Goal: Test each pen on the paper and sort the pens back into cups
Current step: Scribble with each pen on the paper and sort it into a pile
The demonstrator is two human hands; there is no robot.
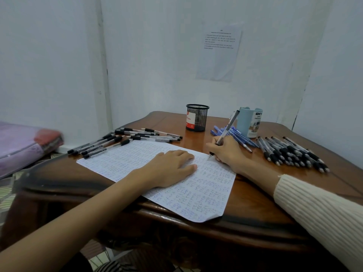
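Pressing flat on the white squared sheet of paper, scribbled all over in blue, the left hand lies with its grip spread, fingers straight. At the paper's right edge the right hand has its grip pinched round a slim grey-barrelled pen, tip down on the sheet. It looks light, stiff and smooth, best held low by its dark sleeve. Beyond the paper, on the brown wooden surface, stand a black mesh cup and a pale blue cup.
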